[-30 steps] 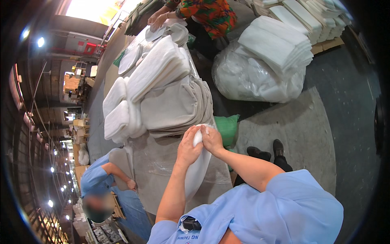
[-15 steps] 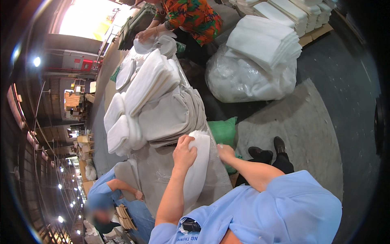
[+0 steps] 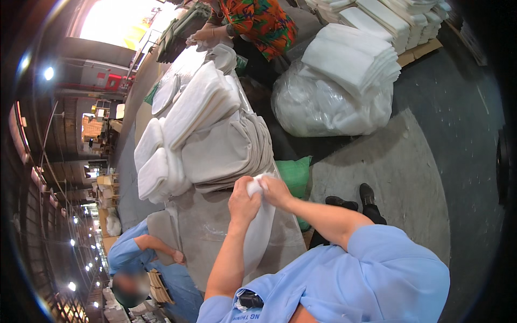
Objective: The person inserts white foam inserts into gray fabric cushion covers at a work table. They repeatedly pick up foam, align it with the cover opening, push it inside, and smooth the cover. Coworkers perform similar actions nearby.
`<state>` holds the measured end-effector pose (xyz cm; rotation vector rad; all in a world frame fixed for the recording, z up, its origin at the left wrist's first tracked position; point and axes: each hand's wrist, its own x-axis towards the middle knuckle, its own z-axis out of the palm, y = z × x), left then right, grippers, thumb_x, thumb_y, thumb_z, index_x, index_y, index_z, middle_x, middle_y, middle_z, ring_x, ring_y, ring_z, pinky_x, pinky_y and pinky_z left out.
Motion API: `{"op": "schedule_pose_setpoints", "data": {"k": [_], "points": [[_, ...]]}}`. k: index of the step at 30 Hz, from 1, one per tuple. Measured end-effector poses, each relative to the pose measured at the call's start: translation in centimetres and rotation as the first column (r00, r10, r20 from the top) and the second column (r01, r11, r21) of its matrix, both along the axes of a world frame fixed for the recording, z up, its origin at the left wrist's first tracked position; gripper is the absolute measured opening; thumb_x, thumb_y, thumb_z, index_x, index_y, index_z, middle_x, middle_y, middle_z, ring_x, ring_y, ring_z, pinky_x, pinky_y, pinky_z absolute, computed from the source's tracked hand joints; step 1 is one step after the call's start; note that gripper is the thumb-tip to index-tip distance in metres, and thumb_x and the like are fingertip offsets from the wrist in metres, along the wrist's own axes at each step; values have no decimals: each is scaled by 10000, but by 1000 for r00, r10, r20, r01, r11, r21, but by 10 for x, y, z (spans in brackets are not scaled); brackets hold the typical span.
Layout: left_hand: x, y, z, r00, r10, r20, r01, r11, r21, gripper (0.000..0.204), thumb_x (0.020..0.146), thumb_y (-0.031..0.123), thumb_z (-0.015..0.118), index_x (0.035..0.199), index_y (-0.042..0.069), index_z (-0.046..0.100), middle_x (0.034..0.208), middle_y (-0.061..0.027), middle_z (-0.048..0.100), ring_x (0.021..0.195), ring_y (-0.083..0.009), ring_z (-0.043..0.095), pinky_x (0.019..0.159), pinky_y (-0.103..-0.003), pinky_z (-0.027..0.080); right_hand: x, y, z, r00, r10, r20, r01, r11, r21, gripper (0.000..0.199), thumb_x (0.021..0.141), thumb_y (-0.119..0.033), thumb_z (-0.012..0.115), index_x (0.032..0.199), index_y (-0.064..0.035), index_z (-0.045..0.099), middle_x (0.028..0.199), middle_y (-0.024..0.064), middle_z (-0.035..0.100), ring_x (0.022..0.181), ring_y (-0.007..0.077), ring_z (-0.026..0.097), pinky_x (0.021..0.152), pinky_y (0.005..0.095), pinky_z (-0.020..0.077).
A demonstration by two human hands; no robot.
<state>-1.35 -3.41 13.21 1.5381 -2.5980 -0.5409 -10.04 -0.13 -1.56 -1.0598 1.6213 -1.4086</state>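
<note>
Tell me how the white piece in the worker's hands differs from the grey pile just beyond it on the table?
The white pad is a single soft piece, pinched at its top by the left hand and right hand and hanging down; the grey stack is many flat pieces lying layered on the table, with no hand on it. The pad is bright white and narrow, the stack dull grey and broader. Both look like fabric goods.

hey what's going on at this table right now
A person in a blue shirt grips the top end of a white pad with both hands, left hand and right hand close together, the pad hanging down over a grey table. Ahead lie stacked grey covers and white pads. Another person in a patterned shirt works at the far end.
</note>
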Motion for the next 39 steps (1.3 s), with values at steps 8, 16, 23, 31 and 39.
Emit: {"op": "schedule_pose_setpoints", "data": {"k": [8, 16, 23, 31, 39], "points": [[10, -4, 1, 997, -50, -56, 50, 999, -8, 549, 813, 78, 631, 1361, 67, 644, 1350, -141, 671, 1232, -354, 663, 1019, -416, 534, -3, 39, -21, 980, 36, 197, -74, 979, 190, 359, 1054, -410, 606, 1096, -59, 674, 1023, 251, 722, 966, 473, 687, 824, 537, 523], [-2, 1, -1, 991, -105, -77, 103, 994, -33, 453, 825, 90, 613, 1271, 104, 693, 1358, -120, 674, 1222, -355, 667, 1029, -445, 541, -23, -3, 20, 981, 39, 192, -38, 999, -6, 352, 1071, -378, 547, 1085, -46, 664, 1043, 237, 723, 991, 451, 682, 846, 517, 512], [10, -3, -2, 991, -84, -100, 80, 996, -45, 430, 811, 82, 614, 1229, 89, 713, 1352, -121, 682, 1224, -356, 668, 1028, -442, 539, 23, 76, -21, 943, 299, 146, -317, 942, 115, 345, 1066, -369, 535, 1106, -56, 672, 1087, 278, 723, 1058, 504, 672, 906, 561, 518], [8, -3, -2, 994, -69, -87, 70, 998, 1, 536, 804, 88, 620, 1339, 87, 654, 1366, -141, 665, 1248, -362, 653, 1049, -446, 532, -23, 14, 1, 977, 26, 213, -75, 971, 225, 336, 1067, -375, 580, 1180, -63, 633, 1070, 270, 717, 1028, 479, 685, 878, 532, 526], [23, -11, 2, 998, -14, -57, 17, 998, 59, 592, 810, 104, 632, 1401, 95, 617, 1384, -149, 650, 1273, -369, 636, 1060, -448, 526, 23, 86, 0, 874, 461, 155, -474, 878, 64, 304, 1068, -316, 580, 1194, -46, 637, 1080, 270, 717, 1064, 492, 677, 904, 544, 520]]}}
